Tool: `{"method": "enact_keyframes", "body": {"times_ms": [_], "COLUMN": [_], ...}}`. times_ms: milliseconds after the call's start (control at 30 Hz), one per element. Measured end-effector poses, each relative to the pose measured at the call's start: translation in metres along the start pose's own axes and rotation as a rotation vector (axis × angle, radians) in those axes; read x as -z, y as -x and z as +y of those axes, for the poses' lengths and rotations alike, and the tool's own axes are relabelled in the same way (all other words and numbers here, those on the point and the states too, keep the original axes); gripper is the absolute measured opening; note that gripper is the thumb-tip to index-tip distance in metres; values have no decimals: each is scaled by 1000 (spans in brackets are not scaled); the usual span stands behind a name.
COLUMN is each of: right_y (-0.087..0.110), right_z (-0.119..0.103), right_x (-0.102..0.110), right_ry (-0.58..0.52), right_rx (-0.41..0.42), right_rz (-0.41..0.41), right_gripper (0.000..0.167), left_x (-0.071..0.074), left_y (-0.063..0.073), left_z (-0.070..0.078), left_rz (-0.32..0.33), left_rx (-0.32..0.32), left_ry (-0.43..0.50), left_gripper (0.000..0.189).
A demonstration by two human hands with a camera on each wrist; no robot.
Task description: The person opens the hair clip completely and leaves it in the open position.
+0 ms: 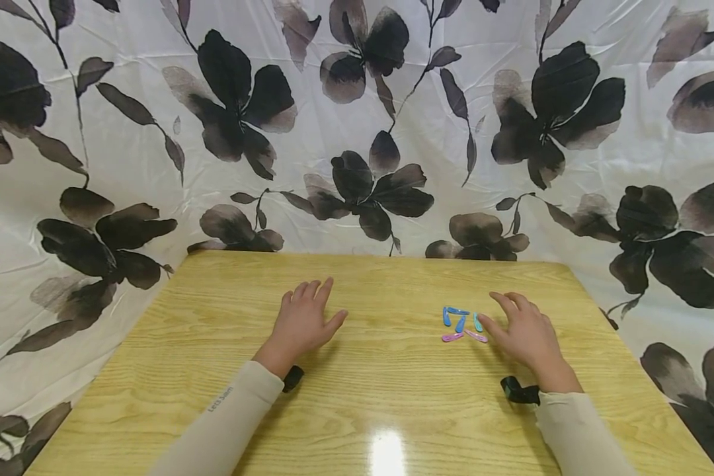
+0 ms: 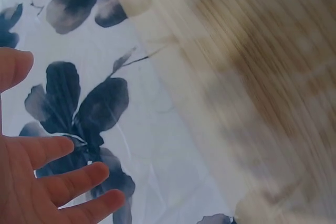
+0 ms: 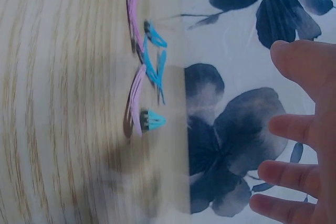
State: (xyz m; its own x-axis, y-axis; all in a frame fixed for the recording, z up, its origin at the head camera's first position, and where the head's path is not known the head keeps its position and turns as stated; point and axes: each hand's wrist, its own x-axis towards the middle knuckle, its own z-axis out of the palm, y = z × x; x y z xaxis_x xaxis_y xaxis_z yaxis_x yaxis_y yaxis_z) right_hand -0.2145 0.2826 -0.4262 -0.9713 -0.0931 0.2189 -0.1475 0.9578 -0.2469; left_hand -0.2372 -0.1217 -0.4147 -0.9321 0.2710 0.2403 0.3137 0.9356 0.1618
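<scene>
Hands both lie palm-down on the wooden desk [image 1: 387, 396]. Left hand [image 1: 302, 322] sits left of centre, fingers straight and slightly spread, grip slack, holding nothing. Right hand [image 1: 526, 330] sits right of centre, fingers relaxed and extended, grip likewise slack; its thumb side lies just beside the hair clips [image 1: 463, 324], whether touching cannot be told.

Head view: clips form a small cluster between the two hands, much closer to the right one; three blue clips [image 1: 459, 317] on the far side, two pink clips [image 1: 464, 336] nearer the person. Both beige sleeves [image 1: 226, 416] and a dark strap at each wrist show only here. Flower-print cloth [image 1: 357, 132] hangs behind and beside the desk.

Right wrist view: blurred, but shows the pink clips [image 3: 134, 98] long and flat, the blue clips [image 3: 155, 66] lying beside and across them, and straight fingers [image 3: 294, 127] at the frame edge.

Left wrist view: motion-blurred; only spread fingers [image 2: 58, 182], cloth and desk grain; clips out of view.
</scene>
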Motion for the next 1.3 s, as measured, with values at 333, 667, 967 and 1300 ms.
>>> {"method": "enact_keyframes", "body": {"times_ms": [333,667,967,1300], "right_y": [1,0,-2,-5], "right_z": [-3,-7,-13,-18], "right_x": [-4,-9,-11,-13], "right_ry": [-50,-90,-102,-111], "right_rx": [-20,-16,-19,-10], "right_rz": [28,72,64,51], "right_gripper": [69,58,51,43], "left_x": [-6,-13,-22,-28], "left_y": [-2,-1,-6,-12], "left_z": [15,30,44,63], "left_rz": [-14,-1,-13,-52], "left_rx": [-25,-44,-45,-73], "left_ry": [23,65,82,97], "left_gripper": [72,68,65,62]}}
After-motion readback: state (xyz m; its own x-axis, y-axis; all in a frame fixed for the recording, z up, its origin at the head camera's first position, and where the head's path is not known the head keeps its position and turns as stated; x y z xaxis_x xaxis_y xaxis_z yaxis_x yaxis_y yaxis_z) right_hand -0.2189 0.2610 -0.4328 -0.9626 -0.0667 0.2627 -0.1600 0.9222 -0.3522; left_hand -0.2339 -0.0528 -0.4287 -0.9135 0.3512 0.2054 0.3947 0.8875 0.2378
